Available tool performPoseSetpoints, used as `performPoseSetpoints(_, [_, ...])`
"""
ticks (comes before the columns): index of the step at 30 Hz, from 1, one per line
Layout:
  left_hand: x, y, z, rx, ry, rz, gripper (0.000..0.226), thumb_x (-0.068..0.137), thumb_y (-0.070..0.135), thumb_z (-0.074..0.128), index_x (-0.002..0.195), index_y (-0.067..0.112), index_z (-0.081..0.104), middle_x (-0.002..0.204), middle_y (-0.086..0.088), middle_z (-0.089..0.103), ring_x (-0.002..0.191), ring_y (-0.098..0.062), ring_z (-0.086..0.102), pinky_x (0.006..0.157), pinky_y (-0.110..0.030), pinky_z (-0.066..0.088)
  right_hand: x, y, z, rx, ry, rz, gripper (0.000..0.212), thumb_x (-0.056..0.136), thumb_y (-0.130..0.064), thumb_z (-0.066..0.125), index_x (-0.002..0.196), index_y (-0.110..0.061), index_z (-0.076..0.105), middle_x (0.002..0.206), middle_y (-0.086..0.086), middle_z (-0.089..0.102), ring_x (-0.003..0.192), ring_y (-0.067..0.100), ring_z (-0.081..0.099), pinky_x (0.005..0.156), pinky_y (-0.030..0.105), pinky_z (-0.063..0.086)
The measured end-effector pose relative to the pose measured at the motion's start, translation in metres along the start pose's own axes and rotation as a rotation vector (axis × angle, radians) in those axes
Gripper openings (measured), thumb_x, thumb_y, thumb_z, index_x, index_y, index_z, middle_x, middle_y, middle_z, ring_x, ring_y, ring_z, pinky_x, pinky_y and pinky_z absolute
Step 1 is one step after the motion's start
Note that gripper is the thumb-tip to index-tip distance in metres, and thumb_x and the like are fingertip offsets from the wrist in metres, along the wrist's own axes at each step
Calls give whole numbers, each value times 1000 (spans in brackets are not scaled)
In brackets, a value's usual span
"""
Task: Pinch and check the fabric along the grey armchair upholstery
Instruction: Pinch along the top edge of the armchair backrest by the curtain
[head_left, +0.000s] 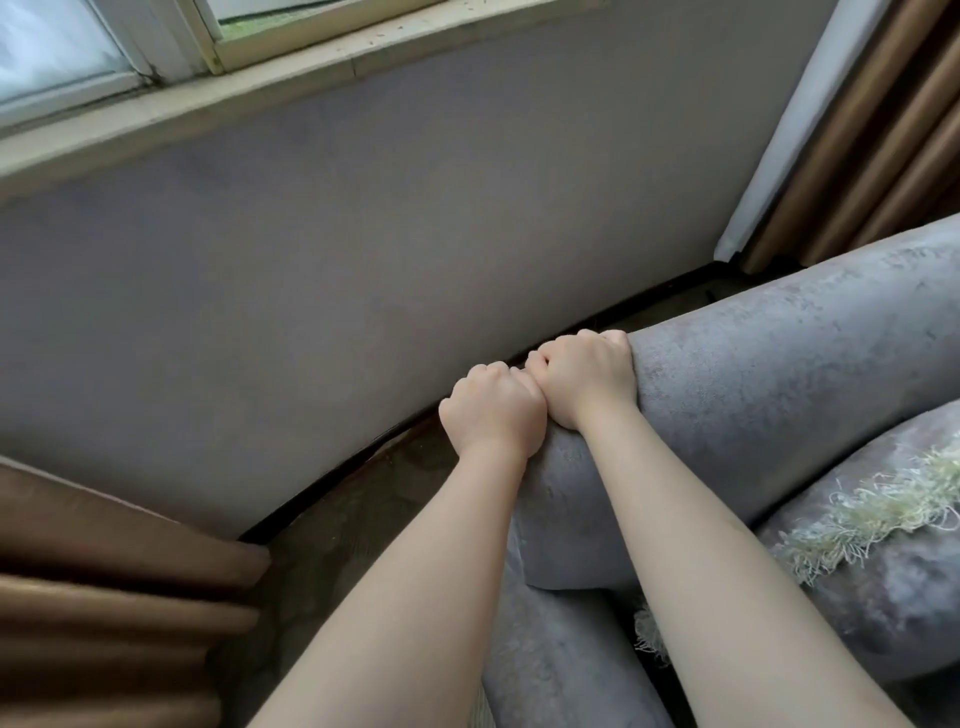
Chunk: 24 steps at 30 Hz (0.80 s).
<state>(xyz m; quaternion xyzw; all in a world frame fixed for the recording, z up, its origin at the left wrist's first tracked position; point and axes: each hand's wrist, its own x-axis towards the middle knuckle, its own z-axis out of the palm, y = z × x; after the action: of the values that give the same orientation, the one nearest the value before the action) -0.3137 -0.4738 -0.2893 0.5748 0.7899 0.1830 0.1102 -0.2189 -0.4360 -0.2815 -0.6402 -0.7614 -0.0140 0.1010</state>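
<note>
Grey armchair upholstery was recorded near the wall, with a narrow strip of floor between the two. The padded roll of the chair ran alongside the wall, and its end pointed toward the camera.

Step in hand: the pinch-and-check was judged to be under way at the end section of the roll. The left grip and the right grip were set knuckle to knuckle on the edge of the roll that faced the wall. Both were clenched, fingers curled over the fabric. The fingertips were hidden on the wall side, so it could not be told whether a fold had been raised.

Next move, as judged: the fabric would need to be let go and taken up again further along the roll, parallel to the wall. A small pinch close to the last one would be called for, so that no stretch is skipped.

Materials: the cover was noted as a short-napped, velvet-like cloth, mottled light and dark grey, drawn smooth over a firm rounded form. A seat cushion in the same cloth lay on the side of the roll away from the wall, with a pale, shaggy fringe across it. The wall was matt and plain. Brown pleated curtains hung at both of its ends.
</note>
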Motion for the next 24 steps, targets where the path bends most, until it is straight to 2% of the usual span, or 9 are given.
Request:
performPoseSetpoints(3, [-3,2,-6,31,-33,-23,27,92,28,26,77,18,46,96,-5,58,87,-27,54,69,-34,36,-2,-2,-5,-19,-29,-32,42,91,-28,27,74,-21,65,86,-2,68,77,19,41,73,34,21])
performPoseSetpoints(5, [-11,5,-11,51,-51,-29,25,92,28,26,80,19,45,99,-6,58,92,-28,52,71,-34,33,-6,0,-10,-65,-68,-88,42,92,-26,25,84,-22,66,94,-1,67,87,22,50,74,35,23])
performPoseSetpoints(8, [-26,15,-13,56,-27,-18,24,93,29,26,80,19,43,102,-7,58,94,-29,52,72,-36,31,-17,10,-19,-104,-72,-143,39,92,-22,24,93,-21,63,101,-1,65,98,25,53,74,35,24])
performPoseSetpoints(14, [-76,-2,-27,73,-1,-70,24,93,27,26,78,17,42,100,-9,59,93,-30,53,73,-37,32,-64,-6,-33,-66,-143,-193,40,93,-24,22,97,-19,62,106,1,64,101,25,53,75,35,24])
performPoseSetpoints(18, [-104,-25,-34,86,7,-74,23,92,26,26,78,17,43,99,-8,59,93,-30,52,72,-37,32,-91,-24,-28,-107,-133,-249,37,94,-25,25,97,-18,61,106,2,63,101,25,53,74,34,23])
performPoseSetpoints(24, [-106,-32,-38,87,-22,-44,34,94,27,25,91,12,55,103,-9,60,95,-31,53,75,-37,33,-97,-33,-28,-138,-127,-232,34,96,-30,29,97,-20,61,106,1,63,101,25,53,74,33,23])
